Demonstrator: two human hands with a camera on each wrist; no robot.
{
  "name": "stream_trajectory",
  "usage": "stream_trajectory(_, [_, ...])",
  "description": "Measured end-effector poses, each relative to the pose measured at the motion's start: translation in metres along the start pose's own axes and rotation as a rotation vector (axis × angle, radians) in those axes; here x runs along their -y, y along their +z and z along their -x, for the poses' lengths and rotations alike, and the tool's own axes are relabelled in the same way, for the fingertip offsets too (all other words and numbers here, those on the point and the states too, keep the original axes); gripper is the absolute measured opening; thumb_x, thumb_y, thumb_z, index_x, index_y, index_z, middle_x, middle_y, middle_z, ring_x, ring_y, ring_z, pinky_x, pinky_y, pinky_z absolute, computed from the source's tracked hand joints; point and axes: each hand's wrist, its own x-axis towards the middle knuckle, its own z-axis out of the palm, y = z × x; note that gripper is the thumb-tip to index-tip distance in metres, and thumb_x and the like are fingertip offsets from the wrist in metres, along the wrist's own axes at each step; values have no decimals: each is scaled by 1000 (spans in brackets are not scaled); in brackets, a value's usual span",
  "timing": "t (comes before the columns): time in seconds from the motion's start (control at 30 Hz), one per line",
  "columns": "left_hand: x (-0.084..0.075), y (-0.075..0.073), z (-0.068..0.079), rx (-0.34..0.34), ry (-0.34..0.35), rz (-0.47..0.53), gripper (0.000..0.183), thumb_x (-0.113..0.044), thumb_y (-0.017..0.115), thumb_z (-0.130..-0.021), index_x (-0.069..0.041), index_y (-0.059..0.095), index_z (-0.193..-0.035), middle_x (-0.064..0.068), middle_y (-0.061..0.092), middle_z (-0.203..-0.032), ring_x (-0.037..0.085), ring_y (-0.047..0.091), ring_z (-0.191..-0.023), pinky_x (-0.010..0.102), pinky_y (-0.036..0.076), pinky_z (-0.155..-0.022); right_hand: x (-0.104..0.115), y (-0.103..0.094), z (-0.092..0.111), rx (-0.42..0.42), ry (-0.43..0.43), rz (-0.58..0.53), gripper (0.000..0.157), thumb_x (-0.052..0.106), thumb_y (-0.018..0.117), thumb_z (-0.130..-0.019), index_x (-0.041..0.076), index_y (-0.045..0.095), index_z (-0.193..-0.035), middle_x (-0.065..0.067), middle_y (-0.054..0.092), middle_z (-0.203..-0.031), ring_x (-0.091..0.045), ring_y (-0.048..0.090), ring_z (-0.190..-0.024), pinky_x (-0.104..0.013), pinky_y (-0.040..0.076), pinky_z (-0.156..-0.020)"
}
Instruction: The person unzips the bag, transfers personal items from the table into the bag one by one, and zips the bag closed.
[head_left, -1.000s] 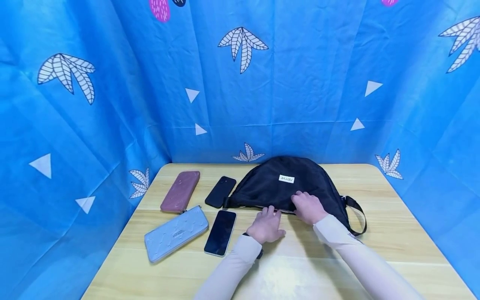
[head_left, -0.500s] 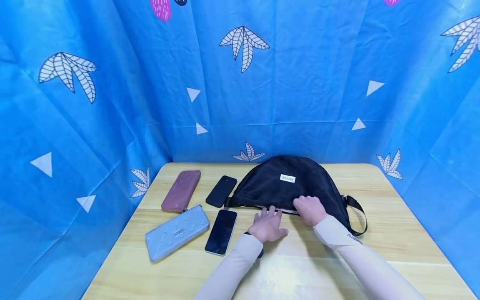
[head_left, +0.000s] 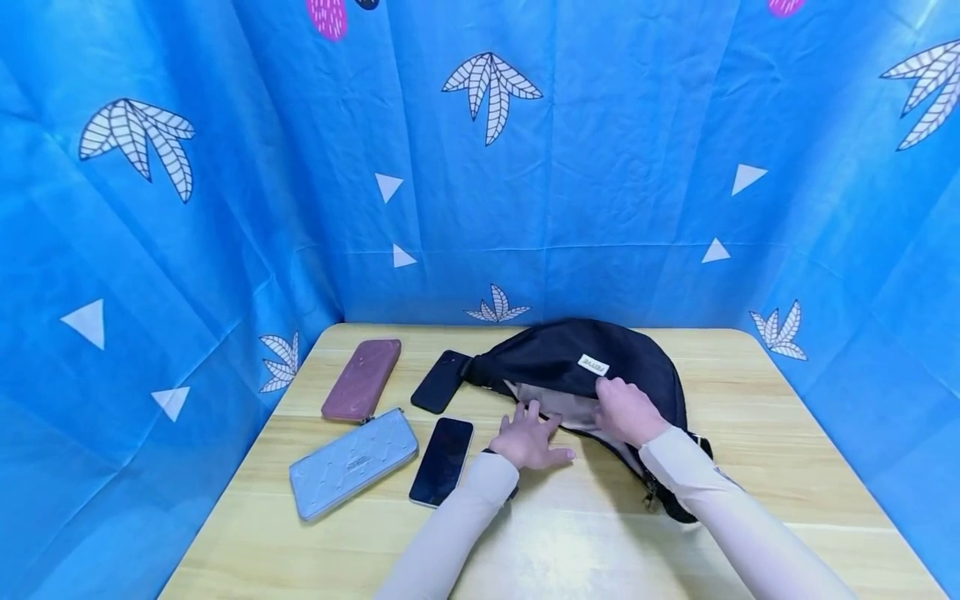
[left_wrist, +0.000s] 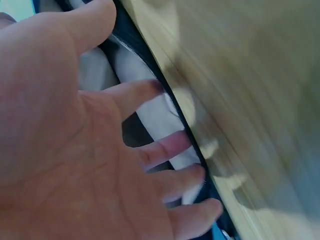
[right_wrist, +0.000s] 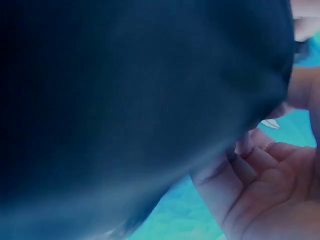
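A black half-moon bag (head_left: 540,354) with a white label lies at the back of the table, its zipped mouth gaping toward me. Pale lining (head_left: 566,407) shows inside. My right hand (head_left: 630,412) grips the upper edge of that mouth and holds it raised; in the right wrist view the bag's dark cloth (right_wrist: 140,100) hides part of the fingers. At the lower edge, my left hand (head_left: 527,437) has its fingers spread, and the left wrist view has the fingertips (left_wrist: 185,142) against the zip edge.
Left of the bag, a black phone (head_left: 440,382) touches or nearly touches its end. A phone with a dark screen (head_left: 442,461) lies nearer me. Farther left are a pink wallet (head_left: 363,379) and a light blue wallet (head_left: 354,464). Blue curtains (head_left: 480,200) surround the table (head_left: 600,550).
My right hand has lifted the bag's upper edge, so the mouth has widened and the lining shows. The bag's right end has swung toward me. My left hand has shifted slightly left and farther in.
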Motion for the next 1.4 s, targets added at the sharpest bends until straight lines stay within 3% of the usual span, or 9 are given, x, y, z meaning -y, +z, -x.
stream_trajectory(0.23, [15,-3,-3,-54,27,17,64,-63,57,-97,-27,54,-150,12,33,-166,33,26,-158,61,37,-119,2,-22,3,-22,15,-189,20,6,60,-94,7,59,-74,-2,53,-63,-18,52,-54,-31,42,-51])
stream_trajectory(0.37, [10,-1,-7,-208,68,11,50,-54,54,-103,-14,65,-132,11,49,-151,31,43,-145,56,48,-107,3,-26,4,-66,32,-253,16,10,60,-94,7,64,-79,2,54,-61,-15,51,-53,-30,40,-50])
stream_trajectory(0.47, [-1,1,-15,-287,78,1,49,-55,50,-105,-14,62,-129,11,55,-140,32,51,-135,53,50,-101,6,-23,7,-69,81,-266,14,14,63,-91,9,63,-78,2,55,-61,-17,52,-54,-31,40,-50])
stream_trajectory(0.53, [-11,2,-20,-260,43,-1,59,-61,46,-104,-16,56,-139,11,52,-147,35,48,-140,54,47,-107,8,-18,8,-62,125,-249,18,17,63,-87,11,59,-71,1,53,-59,-19,52,-53,-32,39,-49])
stream_trajectory(0.67, [-28,3,-26,-144,-84,-21,83,-79,42,-95,-26,38,-159,7,38,-165,40,34,-152,61,36,-118,14,-8,7,-55,150,-164,27,22,60,-87,13,52,-62,-3,54,-60,-23,54,-54,-36,40,-49])
stream_trajectory(0.87, [-46,5,-24,-44,-189,-150,98,-92,51,-79,-39,34,-160,7,32,-170,40,30,-156,61,37,-118,21,-7,3,-152,65,-15,33,19,57,-97,7,58,-66,-16,62,-65,-32,60,-53,-48,49,-48])
stream_trajectory(1.03, [-47,8,-23,-27,-204,-218,104,-94,53,-75,-43,29,-161,6,28,-171,39,27,-158,61,37,-118,21,-10,2,-266,36,27,25,15,62,-98,3,63,-76,-21,67,-69,-37,62,-54,-51,49,-45])
stream_trajectory(1.2, [-44,10,-24,-13,-193,-217,106,-96,53,-73,-44,26,-162,4,25,-173,39,25,-158,60,34,-120,16,-7,5,-344,36,-61,17,13,65,-96,5,64,-81,-17,69,-78,-35,64,-57,-49,48,-47])
stream_trajectory(1.4, [-37,8,-25,-12,-149,-149,107,-93,55,-74,-43,23,-163,3,22,-174,39,21,-160,61,29,-124,12,0,11,-435,40,-178,11,13,69,-92,9,70,-82,-10,70,-80,-32,66,-64,-49,50,-51])
